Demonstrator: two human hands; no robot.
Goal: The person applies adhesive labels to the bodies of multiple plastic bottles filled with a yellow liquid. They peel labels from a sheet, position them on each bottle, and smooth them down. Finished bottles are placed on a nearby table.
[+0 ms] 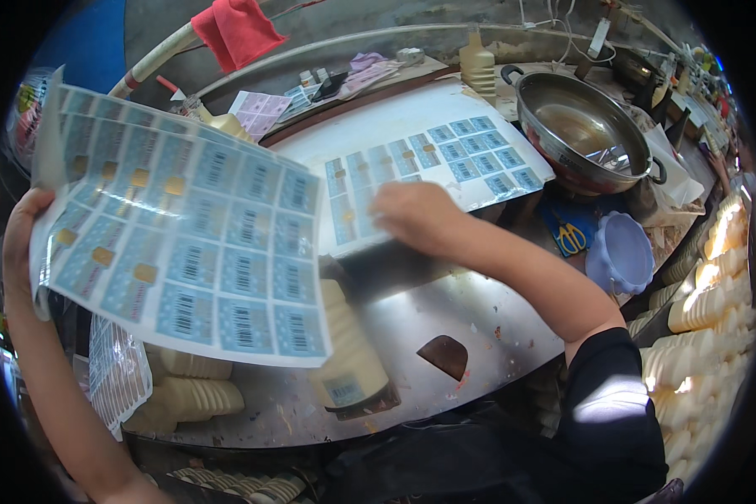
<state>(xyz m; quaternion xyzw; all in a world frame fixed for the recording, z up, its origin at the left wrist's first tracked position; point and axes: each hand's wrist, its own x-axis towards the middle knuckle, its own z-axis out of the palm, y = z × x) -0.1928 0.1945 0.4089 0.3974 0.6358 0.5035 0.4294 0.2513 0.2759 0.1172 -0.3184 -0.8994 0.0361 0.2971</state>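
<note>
My left hand [29,223] is closed on the left edge of a stack of clear-backed label sheets [256,227], raised and tilted over the left of the work surface. Blue labels with barcodes and gold patches cover them in rows. My right hand [416,220] is over another label sheet [479,151] lying on a white board [311,143]. Its fingers look curled but are smeared by motion, so whether they pinch anything is unclear. Below the raised sheets, a cream ribbed bottle [349,353] with a blue label lies on the metal table; the sheets partly cover it.
A two-handled metal pan [584,126] stands at the right, above a lilac bowl [620,256] and yellow-handled scissors [571,239]. A dark flat scraper-like piece [443,357] lies on the table [462,311]. Many cream bottles [706,336] are stacked at the right. A red cloth [237,34] hangs behind.
</note>
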